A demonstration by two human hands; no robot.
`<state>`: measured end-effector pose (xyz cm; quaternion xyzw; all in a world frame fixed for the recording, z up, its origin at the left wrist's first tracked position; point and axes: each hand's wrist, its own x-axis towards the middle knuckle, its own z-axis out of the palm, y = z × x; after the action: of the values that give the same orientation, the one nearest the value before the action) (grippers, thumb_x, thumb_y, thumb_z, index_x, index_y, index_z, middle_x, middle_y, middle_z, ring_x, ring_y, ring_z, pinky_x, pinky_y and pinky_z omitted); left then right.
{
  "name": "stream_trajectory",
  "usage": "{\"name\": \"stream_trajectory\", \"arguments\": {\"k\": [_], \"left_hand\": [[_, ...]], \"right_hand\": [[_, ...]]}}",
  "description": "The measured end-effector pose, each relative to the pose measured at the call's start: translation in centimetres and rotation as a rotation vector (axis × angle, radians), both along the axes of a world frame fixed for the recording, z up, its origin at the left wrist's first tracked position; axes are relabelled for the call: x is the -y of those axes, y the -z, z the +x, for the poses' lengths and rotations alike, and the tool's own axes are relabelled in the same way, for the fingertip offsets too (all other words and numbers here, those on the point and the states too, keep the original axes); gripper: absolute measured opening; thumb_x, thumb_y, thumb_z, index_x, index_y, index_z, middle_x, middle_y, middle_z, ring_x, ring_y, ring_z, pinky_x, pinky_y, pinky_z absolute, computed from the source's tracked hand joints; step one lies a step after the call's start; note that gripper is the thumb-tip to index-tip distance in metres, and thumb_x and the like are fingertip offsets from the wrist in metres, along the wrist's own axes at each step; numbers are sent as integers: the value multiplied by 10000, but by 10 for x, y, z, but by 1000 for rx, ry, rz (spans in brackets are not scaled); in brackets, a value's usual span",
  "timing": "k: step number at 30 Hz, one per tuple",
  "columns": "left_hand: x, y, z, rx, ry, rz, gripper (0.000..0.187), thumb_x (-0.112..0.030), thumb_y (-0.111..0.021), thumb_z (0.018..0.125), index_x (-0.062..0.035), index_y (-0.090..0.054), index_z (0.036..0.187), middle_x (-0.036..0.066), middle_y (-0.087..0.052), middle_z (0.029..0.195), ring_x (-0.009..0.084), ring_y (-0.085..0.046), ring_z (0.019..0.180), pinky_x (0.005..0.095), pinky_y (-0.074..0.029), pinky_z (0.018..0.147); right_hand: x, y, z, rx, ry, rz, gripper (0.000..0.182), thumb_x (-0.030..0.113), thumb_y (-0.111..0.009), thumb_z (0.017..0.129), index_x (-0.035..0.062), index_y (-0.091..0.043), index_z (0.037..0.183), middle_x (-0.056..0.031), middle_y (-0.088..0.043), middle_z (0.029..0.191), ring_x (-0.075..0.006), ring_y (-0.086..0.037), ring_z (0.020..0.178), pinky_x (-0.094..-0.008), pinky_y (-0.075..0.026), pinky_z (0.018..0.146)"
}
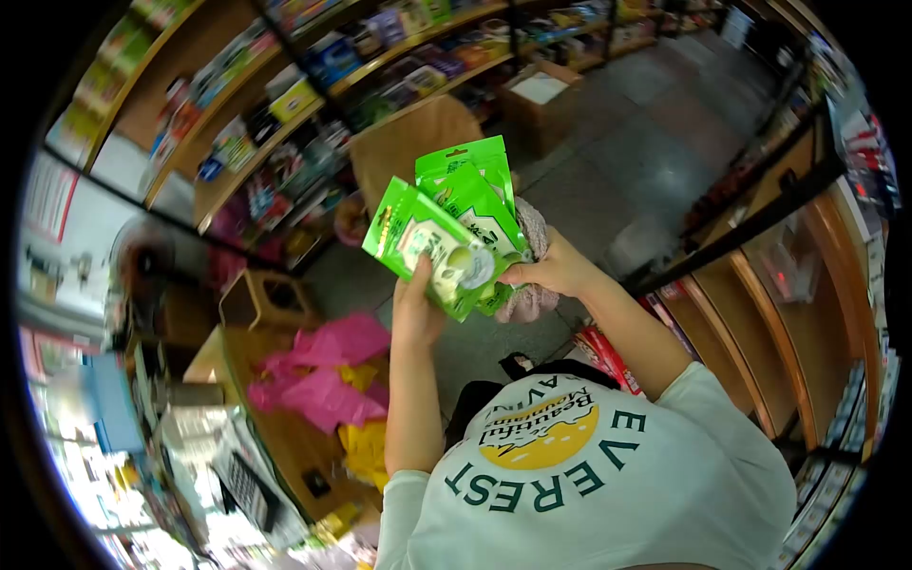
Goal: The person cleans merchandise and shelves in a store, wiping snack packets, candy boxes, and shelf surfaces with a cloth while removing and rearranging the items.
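My left hand (pixel 418 306) is closed on the lower edge of a bright green snack packet (pixel 421 242) with a pale label and a picture on its front. My right hand (pixel 559 268) grips more green packets (pixel 478 204), fanned out behind the first one and overlapping it. A fluffy pinkish-grey cloth (pixel 534 302) is bunched at my right fingers, against the packets' right side. Both hands are raised in front of my white printed shirt (pixel 608 475), and the packets nearly meet between them.
Shelves of packaged goods (pixel 418 71) run along the far side. A cardboard box (pixel 541 100) and a brown chair back (pixel 413 142) stand before them. Pink plastic bags (pixel 328 370) lie on a wooden counter (pixel 275 418) at left. Wooden shelving (pixel 750 323) is close on my right.
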<state>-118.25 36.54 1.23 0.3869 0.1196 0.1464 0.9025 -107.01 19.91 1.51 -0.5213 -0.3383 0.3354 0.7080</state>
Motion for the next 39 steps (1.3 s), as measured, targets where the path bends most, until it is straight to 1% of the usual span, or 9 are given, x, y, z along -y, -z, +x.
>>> {"name": "stream_trajectory", "arguments": {"k": [9,16,22,24,30,33,35,38,39], "left_hand": [[-47,23,128,-98,90,-29,343,-23,-457,795,31,-434,1133,132,-549,1043,238,-565,912,360,-473,776],[-66,34,260,-31,58,557,642,20,-509,758,-26,-214,1326,137,-362,1271,186,-482,1021,284,-399,855],[-95,31,369,-16,468,813,468,-112,-502,830,1,-361,1263,134,-429,1245,176,-427,1099,258,-378,860],[-71,35,389,122,535,478,427,-281,-502,845,50,-500,1115,138,-500,1157,169,-465,1036,276,-377,853],[-12,33,479,16,637,582,252,-105,-645,759,42,-576,952,63,-616,858,105,-560,724,235,-449,638],[16,34,529,24,585,497,209,-107,-625,776,42,-587,917,62,-616,855,106,-558,736,240,-449,638],[34,36,569,-2,528,552,230,-128,-623,777,32,-585,938,77,-623,857,114,-568,739,247,-452,633],[73,31,622,-41,620,1023,252,-125,-617,759,22,-578,961,90,-616,854,139,-571,747,263,-449,655],[93,32,636,-15,642,1100,250,-124,-618,749,13,-581,955,98,-619,832,145,-576,729,273,-452,645]], "right_hand": [[37,18,90,-305,411,88,589,42,-708,658,38,-438,1181,-54,-533,1102,-142,-503,1003,-298,-387,883],[3,27,178,-338,577,23,580,45,-712,647,41,-459,1170,-69,-561,1069,-167,-527,982,-309,-392,884],[-29,12,251,-364,633,-97,644,29,-725,626,50,-432,1199,-70,-538,1111,-175,-504,1017,-315,-373,904],[-35,15,272,-330,681,-45,650,28,-729,620,56,-435,1199,-69,-537,1111,-172,-498,1024,-312,-372,903],[-13,17,347,-295,857,-164,695,20,-744,590,26,-418,1204,-66,-523,1122,-171,-473,1055,-286,-358,908],[17,19,386,-37,1044,-68,633,121,-744,617,-1,-453,1166,-82,-549,1088,-188,-497,1028,-298,-371,890],[54,4,410,-35,1287,-510,537,233,-695,678,-8,-501,1117,-119,-514,1145,-181,-464,1072,-305,-359,899],[86,-13,451,98,1224,-273,478,323,-626,725,-14,-538,1051,-166,-447,1206,-228,-431,1110,-348,-342,909],[91,-18,466,577,1258,-493,453,321,-614,730,-10,-543,1032,-175,-436,1193,-266,-427,1099,-373,-339,904]]}}
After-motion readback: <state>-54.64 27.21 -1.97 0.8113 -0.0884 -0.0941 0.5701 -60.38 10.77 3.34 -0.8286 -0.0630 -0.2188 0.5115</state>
